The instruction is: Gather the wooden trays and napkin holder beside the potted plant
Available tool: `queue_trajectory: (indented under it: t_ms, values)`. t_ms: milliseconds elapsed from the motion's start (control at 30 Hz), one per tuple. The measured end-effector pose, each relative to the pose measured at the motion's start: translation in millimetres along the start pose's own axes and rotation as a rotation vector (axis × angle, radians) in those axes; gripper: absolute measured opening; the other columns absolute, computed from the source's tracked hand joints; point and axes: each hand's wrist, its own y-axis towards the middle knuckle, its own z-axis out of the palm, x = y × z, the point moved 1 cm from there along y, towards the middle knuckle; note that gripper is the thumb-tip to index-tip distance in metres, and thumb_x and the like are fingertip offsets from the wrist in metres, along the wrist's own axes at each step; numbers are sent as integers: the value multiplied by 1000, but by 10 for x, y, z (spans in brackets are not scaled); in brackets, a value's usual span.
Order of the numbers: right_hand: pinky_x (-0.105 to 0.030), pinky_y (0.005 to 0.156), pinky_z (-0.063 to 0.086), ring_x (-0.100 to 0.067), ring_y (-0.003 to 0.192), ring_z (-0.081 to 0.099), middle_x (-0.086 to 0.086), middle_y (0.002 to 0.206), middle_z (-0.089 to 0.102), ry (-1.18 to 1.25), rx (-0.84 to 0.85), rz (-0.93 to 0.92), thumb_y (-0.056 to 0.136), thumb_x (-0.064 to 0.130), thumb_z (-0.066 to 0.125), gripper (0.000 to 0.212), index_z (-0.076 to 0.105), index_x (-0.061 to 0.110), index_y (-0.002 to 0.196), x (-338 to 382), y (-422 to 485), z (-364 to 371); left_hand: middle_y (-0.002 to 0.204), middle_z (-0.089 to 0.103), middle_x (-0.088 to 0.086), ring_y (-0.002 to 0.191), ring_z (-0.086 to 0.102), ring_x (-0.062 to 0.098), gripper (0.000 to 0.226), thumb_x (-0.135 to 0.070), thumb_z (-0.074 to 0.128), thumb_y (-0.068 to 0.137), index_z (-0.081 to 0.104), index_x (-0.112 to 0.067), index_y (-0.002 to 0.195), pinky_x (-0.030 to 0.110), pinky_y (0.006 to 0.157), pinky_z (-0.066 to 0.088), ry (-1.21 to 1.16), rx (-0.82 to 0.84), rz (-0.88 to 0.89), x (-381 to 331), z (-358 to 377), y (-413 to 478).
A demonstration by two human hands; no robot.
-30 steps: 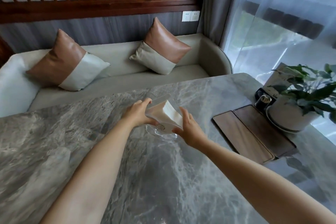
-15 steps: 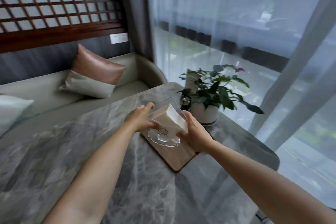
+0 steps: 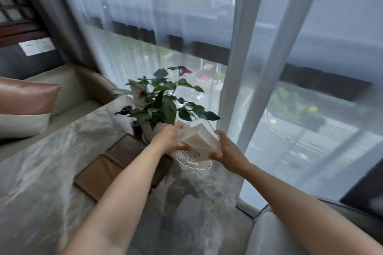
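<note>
Head view shows the napkin holder (image 3: 195,147), clear with a white stack inside, gripped from both sides: left hand (image 3: 169,139) and right hand (image 3: 228,151) each curl partly closed against its walls. Its round base sits at or just above the table (image 3: 51,161); contact is unclear. It hangs just beside the potted plant (image 3: 163,105) and the wooden trays (image 3: 116,163), so I judge this the placing step; next, lower it gently and let go.
</note>
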Motion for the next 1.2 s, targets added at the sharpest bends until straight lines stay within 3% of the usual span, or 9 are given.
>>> queue_trajectory:
  t_ms: [167,333,500,767,967,1200]
  values:
    - [-42,95,44,-31,113,51,-16,130,48,4,-28,110,83,22,64,71,20,16,139,-481,39,-176,136,48,9,119,49,27,85,-44,80,62,38,-20,131,38,95,41,-24,69,45,-301,370,341]
    - [-38,93,42,-31,114,50,-15,133,45,21,-69,190,84,19,61,68,21,16,138,-810,83,-251,129,46,13,115,49,29,84,-42,79,65,35,-21,133,34,89,41,9,115,63,-511,637,629]
    - [-37,87,42,-31,110,50,-15,130,45,33,-72,236,83,18,60,67,20,18,137,-1016,148,-278,131,43,14,116,49,31,82,-37,78,69,33,-20,135,39,93,42,27,150,61,-598,825,824]
    - [-36,83,41,-32,107,51,-16,130,44,9,-47,265,83,19,59,67,20,18,137,-1137,227,-269,131,42,16,117,48,33,86,-38,77,70,28,-21,139,39,92,42,40,157,47,-603,936,922]
    - [-40,89,44,-34,108,50,-16,130,43,1,-39,267,83,17,61,71,17,19,139,-1127,258,-269,128,42,19,116,47,35,87,-36,74,74,21,-24,143,37,92,40,24,144,23,-611,951,915]
    - [-41,93,40,-33,118,41,-12,136,37,-79,-19,283,80,22,66,86,9,21,144,-1041,223,-303,143,32,19,130,37,35,89,-40,66,80,13,-16,147,43,103,37,69,102,-18,-661,852,788]
